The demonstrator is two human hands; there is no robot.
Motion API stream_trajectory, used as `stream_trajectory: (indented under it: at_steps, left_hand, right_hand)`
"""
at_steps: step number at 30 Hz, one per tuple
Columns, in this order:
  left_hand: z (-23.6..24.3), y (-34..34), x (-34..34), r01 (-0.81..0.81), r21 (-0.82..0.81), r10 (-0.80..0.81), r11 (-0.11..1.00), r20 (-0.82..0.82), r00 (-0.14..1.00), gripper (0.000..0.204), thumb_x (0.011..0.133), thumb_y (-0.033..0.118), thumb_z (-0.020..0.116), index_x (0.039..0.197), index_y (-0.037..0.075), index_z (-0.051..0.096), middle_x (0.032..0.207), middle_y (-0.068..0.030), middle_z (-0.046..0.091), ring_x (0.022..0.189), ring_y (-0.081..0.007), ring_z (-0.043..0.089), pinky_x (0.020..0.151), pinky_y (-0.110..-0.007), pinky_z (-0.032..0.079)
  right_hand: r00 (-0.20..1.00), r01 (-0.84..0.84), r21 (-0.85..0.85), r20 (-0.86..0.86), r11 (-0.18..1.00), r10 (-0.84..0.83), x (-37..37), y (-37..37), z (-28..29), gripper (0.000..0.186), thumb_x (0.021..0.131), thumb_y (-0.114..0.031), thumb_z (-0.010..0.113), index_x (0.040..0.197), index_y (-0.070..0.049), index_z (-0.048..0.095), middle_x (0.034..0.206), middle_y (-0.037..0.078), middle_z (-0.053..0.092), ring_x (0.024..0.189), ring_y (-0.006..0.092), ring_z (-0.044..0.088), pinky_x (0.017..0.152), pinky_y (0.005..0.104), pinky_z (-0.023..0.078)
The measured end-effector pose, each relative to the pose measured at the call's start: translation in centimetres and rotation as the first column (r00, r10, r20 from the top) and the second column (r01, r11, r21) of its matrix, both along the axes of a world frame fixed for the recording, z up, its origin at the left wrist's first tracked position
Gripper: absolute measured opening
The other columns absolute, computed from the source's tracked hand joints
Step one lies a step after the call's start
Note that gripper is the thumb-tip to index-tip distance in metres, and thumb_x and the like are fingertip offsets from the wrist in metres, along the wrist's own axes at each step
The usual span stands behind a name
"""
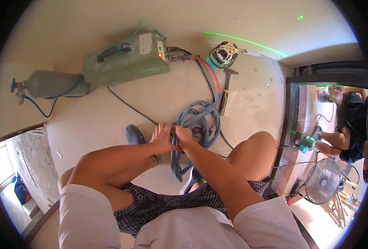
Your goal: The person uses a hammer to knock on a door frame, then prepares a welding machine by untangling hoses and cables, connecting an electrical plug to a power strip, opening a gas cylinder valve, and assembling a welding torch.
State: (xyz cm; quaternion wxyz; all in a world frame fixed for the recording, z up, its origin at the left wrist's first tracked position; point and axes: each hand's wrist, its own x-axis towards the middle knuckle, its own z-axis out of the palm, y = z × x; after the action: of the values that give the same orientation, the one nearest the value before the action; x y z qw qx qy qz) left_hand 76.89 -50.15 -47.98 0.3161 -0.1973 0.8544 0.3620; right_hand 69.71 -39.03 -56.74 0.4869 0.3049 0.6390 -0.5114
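Observation:
A blue-grey sleeved welding cable (212,108) lies in loose loops on the floor between my legs. My right hand (183,136) is closed on the bundle at the left side of the loops. Beside it, my left hand (163,137) grips the same bundle, its fingers bent and its thumb reaching across toward the right hand. Part of the cable hangs below both hands, near my shoe. What lies inside the palms is hidden. A red stretch of sleeve (214,74) links the loops to a green welding machine (128,62).
A grey gas cylinder (55,84) lies left of the machine. A laser level (225,54) and a hammer (225,93) are beyond the loops, and a thin black cable (130,103) crosses the floor. Through a dark-framed opening at right are a fan (323,181) and another person (352,120).

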Motion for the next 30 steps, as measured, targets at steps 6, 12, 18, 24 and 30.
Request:
stream_trajectory:
  at_steps: [6,12,18,24,30]
  left_hand:
    - [-5.7,-2.0,-0.6,-0.006,-0.088,0.028,0.996,0.252,0.967,0.146,0.044,0.051,0.106,0.157,0.0,0.029,0.153,-0.0291,0.047,0.143,-0.0462,0.047,0.118,-0.055,0.043]
    - [11.2,1.1,-1.4,-0.194,0.157,0.18,0.968,0.099,0.979,0.11,0.067,0.038,0.097,0.143,-0.01,0.034,0.139,-0.0342,0.056,0.128,-0.046,0.062,0.104,-0.053,0.053]
    - [26.1,2.0,-3.2,-0.044,0.65,0.138,0.758,-0.093,0.986,0.077,0.09,0.024,0.086,0.145,-0.004,0.04,0.123,-0.0183,0.06,0.107,-0.0199,0.067,0.085,-0.035,0.057]
    - [20.6,-12.9,-12.0,0.048,-0.04,-0.063,0.998,-0.609,0.79,0.033,0.09,0.02,0.08,0.117,0.007,0.068,0.088,-0.0104,0.067,0.08,-0.0227,0.068,0.076,-0.039,0.057]
    - [15.4,-34.1,-14.1,-0.083,-0.733,-0.446,0.676,-0.496,0.745,0.049,0.086,0.026,0.08,0.124,0.002,0.062,0.119,-0.0202,0.065,0.117,-0.0405,0.061,0.1,-0.052,0.05]
  right_hand:
    - [0.976,0.065,0.148,0.197,0.987,-0.094,-1.5,-2.5,7.4,0.067,0.091,-0.046,0.075,0.127,0.01,0.067,0.112,0.032,0.075,0.109,0.0417,0.073,0.084,0.0448,0.058]
    - [0.983,-0.016,-0.185,0.179,0.983,0.049,-0.6,0.5,14.1,0.044,0.095,-0.047,0.076,0.111,-0.005,0.074,0.098,0.008,0.074,0.09,0.0247,0.07,0.085,0.0378,0.056]
    - [0.825,-0.045,-0.712,0.369,0.701,0.428,-11.2,8.2,23.7,0.026,0.093,-0.021,0.076,0.108,0.0,0.075,0.098,0.011,0.076,0.094,0.0233,0.074,0.082,0.0379,0.06]
    - [0.783,-0.335,-0.529,0.304,0.78,0.542,-15.3,11.4,15.0,0.024,0.088,-0.016,0.076,0.108,-0.003,0.074,0.103,0.011,0.077,0.093,0.0233,0.075,0.09,0.0372,0.061]
    - [0.61,-0.501,-0.582,0.287,0.64,0.738,-16.0,14.1,3.2,0.026,0.09,-0.014,0.073,0.113,-0.002,0.072,0.109,0.009,0.076,0.101,0.0207,0.073,0.096,0.0346,0.058]
